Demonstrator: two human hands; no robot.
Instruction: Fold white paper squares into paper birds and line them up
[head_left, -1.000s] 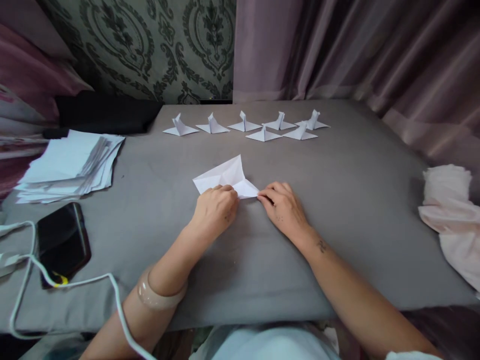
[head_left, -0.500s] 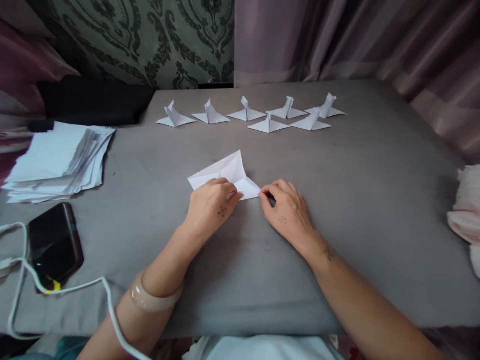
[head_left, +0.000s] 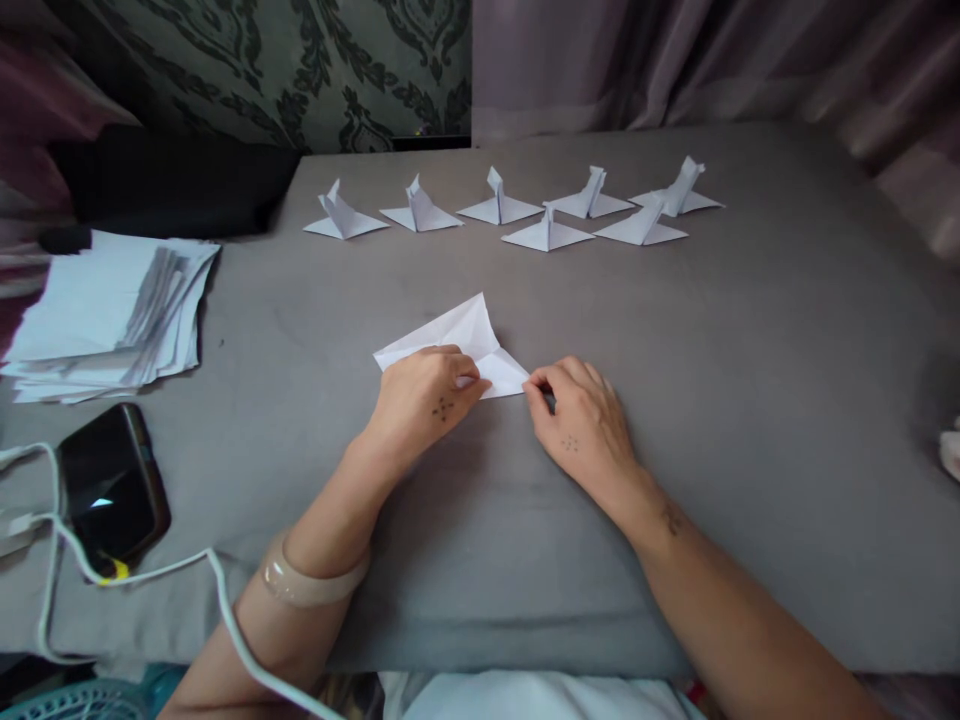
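A partly folded sheet of white paper (head_left: 469, 325) with crease lines lies on the grey cloth in front of me. My left hand (head_left: 431, 395) pinches its near edge between thumb and fingers and covers part of it. At the paper's right corner, my right hand (head_left: 577, 410) grips the tip between thumb and forefinger. Beyond my hands stand several folded white paper figures (head_left: 499, 205), each with flat side points and an upright middle, in two loose rows.
A stack of white paper sheets (head_left: 82, 310) lies at the left, before a black cloth (head_left: 180, 180). Nearer me is a dark phone (head_left: 112, 490), with a white cable (head_left: 217, 590) running across my left forearm. Curtains (head_left: 637, 60) hang behind the grey-covered table (head_left: 750, 350).
The view has shifted slightly, so the paper figures appear higher and wider apart. Both hands keep their pinch on the paper, the right one a touch farther right.
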